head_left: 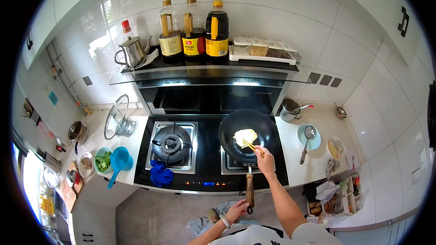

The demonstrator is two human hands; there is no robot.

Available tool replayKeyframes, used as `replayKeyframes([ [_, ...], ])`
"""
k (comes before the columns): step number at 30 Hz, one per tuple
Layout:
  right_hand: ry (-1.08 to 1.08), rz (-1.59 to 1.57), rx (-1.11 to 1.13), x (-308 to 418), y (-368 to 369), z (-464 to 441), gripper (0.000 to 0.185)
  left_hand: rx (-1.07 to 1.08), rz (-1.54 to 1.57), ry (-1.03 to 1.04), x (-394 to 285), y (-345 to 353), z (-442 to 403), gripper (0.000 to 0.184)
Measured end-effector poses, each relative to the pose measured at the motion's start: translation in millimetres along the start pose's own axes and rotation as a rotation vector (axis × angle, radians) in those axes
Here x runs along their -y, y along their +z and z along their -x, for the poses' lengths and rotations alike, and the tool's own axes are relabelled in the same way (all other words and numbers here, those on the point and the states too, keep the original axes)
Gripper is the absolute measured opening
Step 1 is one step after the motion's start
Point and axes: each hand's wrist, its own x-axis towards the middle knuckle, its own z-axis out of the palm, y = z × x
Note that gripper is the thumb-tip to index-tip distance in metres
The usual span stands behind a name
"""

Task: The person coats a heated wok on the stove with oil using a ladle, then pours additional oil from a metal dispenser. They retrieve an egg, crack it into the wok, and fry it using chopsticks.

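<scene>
A black wok (227, 129) sits on the right burner, its wooden handle (250, 186) pointing toward me. Inside it lies a pale yellow, egg-like mass (245, 137). My right hand (265, 159) is closed around a pair of chopsticks (248, 144), whose tips touch this food. Down at the near end of the handle, my left hand (236, 211) has its fingers curled against the wood; part of its grip is hidden.
The left burner (170, 143) has a blue cloth (161, 173) at its front corner. Left of the stove are a blue ladle-like scoop (121, 158), a bowl of greens (103, 160) and a glass lid (116, 117). On the right stand a bowl with a ladle (309, 132) and a pot (289, 110).
</scene>
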Motion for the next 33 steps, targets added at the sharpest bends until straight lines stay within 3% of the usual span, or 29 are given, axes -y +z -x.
replayKeyframes([
  [4, 0.021, 0.005, 0.008, 10, -2, 2, 0.023, 0.015, -0.008, 0.003, 0, -1, -1, 0.049],
  [11, 0.038, 0.066, 0.014, -17, -9, 14, 0.027, 0.012, -0.031, 0.0, -4, 1, 2, 0.04],
  [13, 0.123, -0.153, -0.032, 2, -14, 16, 0.027, 0.007, -0.021, 0.008, -2, 1, 0, 0.04],
  [17, 0.194, -0.177, 0.033, 19, -33, 21, 0.028, 0.044, 0.018, -0.004, 8, -7, -9, 0.041],
  [24, 0.236, -0.299, -0.167, 35, -70, 50, 0.025, 0.035, 0.018, 0.0, 0, -1, -2, 0.042],
  [33, 0.277, -0.452, -0.226, 27, -84, 77, 0.027, 0.013, 0.003, -0.014, -10, 4, 6, 0.048],
])
